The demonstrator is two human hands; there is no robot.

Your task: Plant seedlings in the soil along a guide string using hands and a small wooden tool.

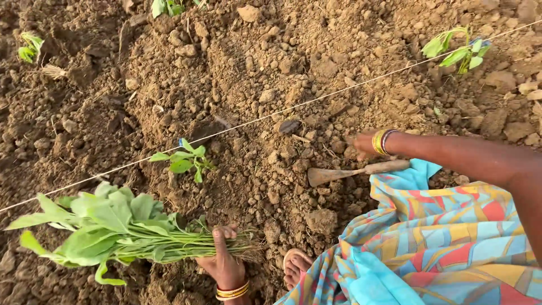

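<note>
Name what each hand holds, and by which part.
The left hand grips a bundle of green seedlings by the stems near the roots. The right hand holds nothing.

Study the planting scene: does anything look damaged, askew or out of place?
Nothing stands out. The left hand grips a seedling bundle, the string line runs taut, planted seedlings stand upright beside it, and a small digging tool lies near the right hand.

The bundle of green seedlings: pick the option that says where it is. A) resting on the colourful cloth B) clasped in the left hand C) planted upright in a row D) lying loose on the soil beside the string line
B: the left hand closes round the stems of the bundle of green seedlings, whose leaves hang out over the soil.
</note>
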